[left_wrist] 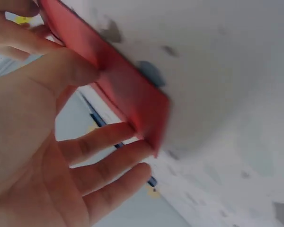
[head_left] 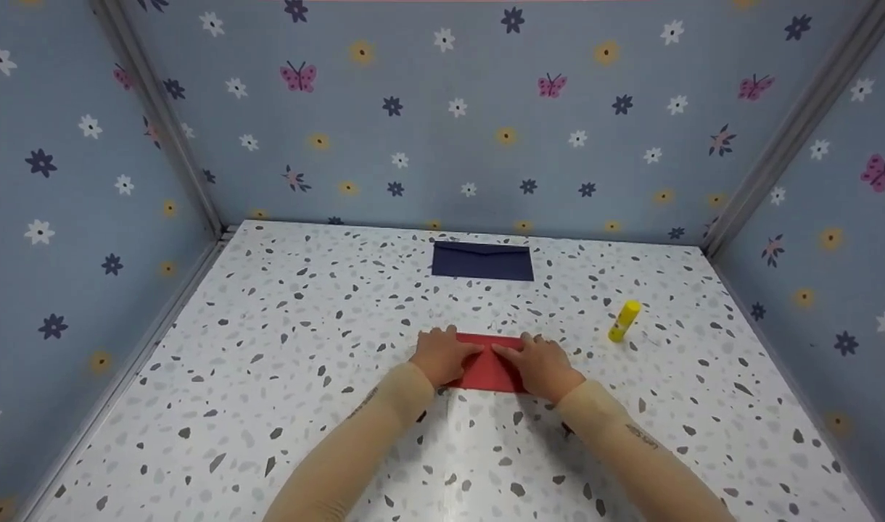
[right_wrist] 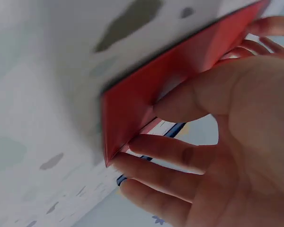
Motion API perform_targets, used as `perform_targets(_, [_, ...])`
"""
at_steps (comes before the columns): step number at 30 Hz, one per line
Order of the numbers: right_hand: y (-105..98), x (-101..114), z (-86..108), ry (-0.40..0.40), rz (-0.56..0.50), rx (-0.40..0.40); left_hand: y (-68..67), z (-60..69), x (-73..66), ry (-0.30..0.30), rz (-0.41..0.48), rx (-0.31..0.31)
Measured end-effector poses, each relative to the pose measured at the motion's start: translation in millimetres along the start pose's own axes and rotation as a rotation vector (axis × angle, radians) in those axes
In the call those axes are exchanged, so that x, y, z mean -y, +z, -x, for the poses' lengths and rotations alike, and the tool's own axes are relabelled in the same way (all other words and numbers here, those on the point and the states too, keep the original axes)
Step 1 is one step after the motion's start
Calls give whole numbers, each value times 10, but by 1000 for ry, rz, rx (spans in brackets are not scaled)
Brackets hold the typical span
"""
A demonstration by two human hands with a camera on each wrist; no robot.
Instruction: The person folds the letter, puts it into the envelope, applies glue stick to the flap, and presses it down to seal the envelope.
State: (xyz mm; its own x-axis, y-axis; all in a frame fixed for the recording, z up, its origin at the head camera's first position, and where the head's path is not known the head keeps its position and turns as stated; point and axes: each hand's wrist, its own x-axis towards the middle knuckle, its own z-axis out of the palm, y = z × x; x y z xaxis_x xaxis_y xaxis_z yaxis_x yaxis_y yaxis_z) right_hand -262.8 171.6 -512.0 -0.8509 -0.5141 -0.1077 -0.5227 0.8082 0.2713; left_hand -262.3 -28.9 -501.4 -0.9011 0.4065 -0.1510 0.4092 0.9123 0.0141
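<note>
A red envelope (head_left: 487,378) lies near the middle of the tabletop, between the two hands. My left hand (head_left: 441,357) holds its left part, the thumb on the face and the fingertips along the far edge. On the other side my right hand (head_left: 544,368) holds the envelope the same way. Both thumbs point inward and nearly meet in the head view. In the left wrist view, the left thumb (left_wrist: 78,68) presses the red paper (left_wrist: 128,90). The right wrist view shows the right thumb (right_wrist: 180,104) on the paper too. The envelope's underside is hidden.
Beyond the hands, a dark blue envelope (head_left: 482,265) lies close to the back wall, its flap side up. A yellow glue stick (head_left: 624,321) is at the right of the speckled white tabletop (head_left: 283,348). Flower-patterned panels (head_left: 457,145) enclose the back and both sides.
</note>
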Motion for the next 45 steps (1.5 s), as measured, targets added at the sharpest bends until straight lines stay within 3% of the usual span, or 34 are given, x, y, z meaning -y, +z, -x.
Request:
perform_targets(6, [-1, 61, -77, -83, -96, -52, -30, -51, -59, 66, -30, 0])
perform_targets(10, [20, 81, -72, -93, -118, -92, 13, -82, -69, 103, -24, -14])
perform_targets(17, [11, 142, -75, -67, -84, -80, 17, -87, -95, 95, 0, -14])
perform_targets(25, [24, 193, -76, -31, -148, -62, 61, -99, -142, 100, 36, 6])
perform_targets(32, [16, 178, -57, -12, -180, -47, 51, -71, -198, 80, 41, -32])
perform_targets(39, [-24, 246, -71, 20, -191, 44, 78, -40, -213, 72, 107, 41])
perform_targets(45, [-50, 230, -73, 32, -147, 15, 33, -14, -198, 78, 116, 37])
